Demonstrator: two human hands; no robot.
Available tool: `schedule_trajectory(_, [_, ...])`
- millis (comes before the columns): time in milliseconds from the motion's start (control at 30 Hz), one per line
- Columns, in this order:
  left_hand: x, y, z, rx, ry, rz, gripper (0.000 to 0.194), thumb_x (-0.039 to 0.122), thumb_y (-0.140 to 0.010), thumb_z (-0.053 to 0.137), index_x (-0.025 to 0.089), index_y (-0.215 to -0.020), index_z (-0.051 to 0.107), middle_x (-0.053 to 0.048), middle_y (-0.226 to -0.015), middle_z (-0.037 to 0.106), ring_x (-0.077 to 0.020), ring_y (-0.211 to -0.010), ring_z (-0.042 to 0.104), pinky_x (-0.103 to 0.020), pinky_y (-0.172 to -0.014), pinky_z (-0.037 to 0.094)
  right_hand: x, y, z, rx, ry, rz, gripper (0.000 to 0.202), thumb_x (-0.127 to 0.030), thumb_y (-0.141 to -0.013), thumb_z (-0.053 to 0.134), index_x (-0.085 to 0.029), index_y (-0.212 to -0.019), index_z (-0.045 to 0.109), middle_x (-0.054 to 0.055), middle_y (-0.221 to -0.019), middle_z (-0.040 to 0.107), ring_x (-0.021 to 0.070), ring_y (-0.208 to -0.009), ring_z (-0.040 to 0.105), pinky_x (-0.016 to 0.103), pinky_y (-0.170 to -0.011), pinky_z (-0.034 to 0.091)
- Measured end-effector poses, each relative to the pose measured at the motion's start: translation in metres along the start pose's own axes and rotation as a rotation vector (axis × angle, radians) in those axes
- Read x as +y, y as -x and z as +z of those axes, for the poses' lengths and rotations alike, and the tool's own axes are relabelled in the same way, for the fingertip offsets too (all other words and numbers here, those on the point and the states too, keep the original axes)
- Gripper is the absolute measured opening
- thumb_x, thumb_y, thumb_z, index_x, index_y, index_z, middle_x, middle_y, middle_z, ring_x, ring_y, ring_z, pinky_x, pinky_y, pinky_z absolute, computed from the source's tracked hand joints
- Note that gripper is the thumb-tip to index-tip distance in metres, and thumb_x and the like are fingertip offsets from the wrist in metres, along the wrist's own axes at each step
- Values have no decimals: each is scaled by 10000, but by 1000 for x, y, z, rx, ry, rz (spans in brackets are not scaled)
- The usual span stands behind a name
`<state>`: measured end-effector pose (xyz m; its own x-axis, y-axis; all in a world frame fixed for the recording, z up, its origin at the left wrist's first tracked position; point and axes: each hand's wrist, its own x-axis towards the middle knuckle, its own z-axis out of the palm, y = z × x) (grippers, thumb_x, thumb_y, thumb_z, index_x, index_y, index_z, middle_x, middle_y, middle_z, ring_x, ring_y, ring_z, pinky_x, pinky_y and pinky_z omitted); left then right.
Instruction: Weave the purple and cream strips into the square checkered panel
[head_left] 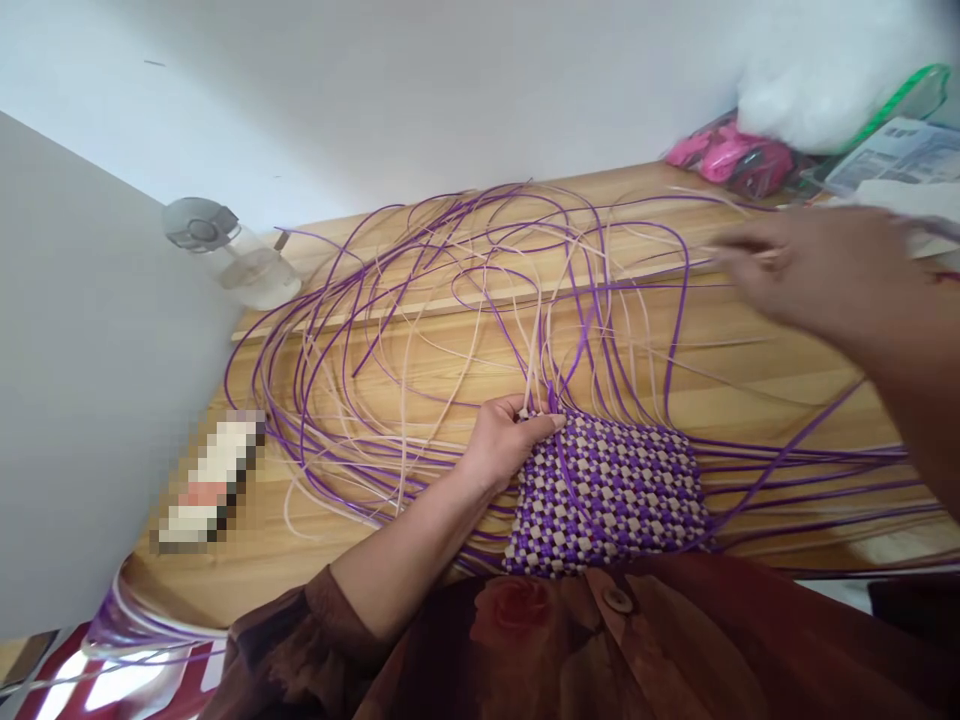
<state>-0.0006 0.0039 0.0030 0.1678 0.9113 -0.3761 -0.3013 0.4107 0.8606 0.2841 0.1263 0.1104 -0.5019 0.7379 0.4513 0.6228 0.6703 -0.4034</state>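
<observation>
A woven panel [615, 490] in purple and beige checks lies at the table's front edge. Long purple and beige strands [360, 270] fan out from it to the left, back and right. My left hand [504, 440] pinches the panel's upper left corner, thumb on top, where several strands rise. Off to the upper right, my right hand [795, 260] is raised over the table and blurred by motion. Its fingers are pressed together near strand ends, and what lies between them is too blurred to make out.
A clear bottle with a grey lid [255, 270] lies tilted at the back left. On the left is a pixelated object [214, 480]. Pink items in plastic [735, 155], a white bag [810, 90] and papers [896, 155] crowd the back right. Walls border the wooden table [442, 350].
</observation>
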Motion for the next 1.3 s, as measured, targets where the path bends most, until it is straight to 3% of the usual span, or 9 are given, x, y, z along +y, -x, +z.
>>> schedule_trajectory(67, [0,0,0,-8,8,-3,307,324,-581,866,133,-734,680,-5,-648,647,-99,-544,549,-232,-555,414,-42,2,37,-7,210,-202,171,-314,-955,533,-289,-1016,691,54,-993,718,229,-977,641,405,-914,484])
schedule_trajectory(200, [-1,0,-1,-21,22,49,305,316,-581,871,129,-752,701,-3,-681,661,-91,-583,552,-225,-601,417,-93,6,83,-295,305,-563,203,-250,-962,506,-184,-1019,689,86,-1173,682,268,-1181,554,445,-1027,409])
schedule_trajectory(367, [-4,-3,-1,-8,43,71,284,308,-553,874,133,-691,699,9,-631,648,-95,-567,539,-230,-599,410,-93,9,89,-254,314,-665,230,-216,-985,470,-163,-969,693,63,-937,690,191,-895,563,349,-836,442])
schedule_trajectory(467, [-4,-4,0,-12,82,84,288,289,-531,877,127,-714,725,0,-646,667,-108,-583,557,-242,-622,427,-93,6,90,-222,323,-786,254,-193,-995,455,-170,-1131,669,69,-1076,683,200,-989,553,345,-852,436])
schedule_trajectory(633, [0,-2,3,-8,81,53,306,286,-507,887,128,-710,722,-3,-650,670,-100,-559,545,-235,-595,412,-93,-5,89,-241,534,-829,190,-173,-969,490,-177,-1031,669,68,-1138,661,242,-1120,510,378,-942,400])
schedule_trajectory(767, [-1,-3,2,41,37,47,321,307,-509,884,135,-719,714,-5,-640,661,-111,-557,551,-243,-587,410,-96,-8,79,-402,571,-709,193,-121,-930,484,-158,-897,671,87,-979,679,237,-993,561,402,-923,381])
schedule_trajectory(967, [-4,-4,1,30,-18,149,219,261,-552,844,138,-669,705,22,-586,619,-95,-533,506,-231,-562,380,-123,-14,79,-859,70,-415,249,-161,-915,464,-157,-743,643,37,-735,649,126,-624,510,287,-623,315])
schedule_trajectory(1167, [0,1,4,-55,127,60,274,272,-564,871,145,-762,731,-5,-682,689,-105,-584,578,-248,-629,452,-96,-40,96,-565,1,-54,202,-307,-882,557,-158,-823,679,17,-740,659,111,-642,525,247,-617,294])
schedule_trajectory(1300, [2,0,3,-55,132,0,293,274,-551,883,139,-731,696,-5,-652,676,-94,-542,568,-237,-588,438,-82,-21,89,-506,104,-9,205,-324,-899,510,-163,-840,622,8,-696,610,118,-618,483,253,-601,266])
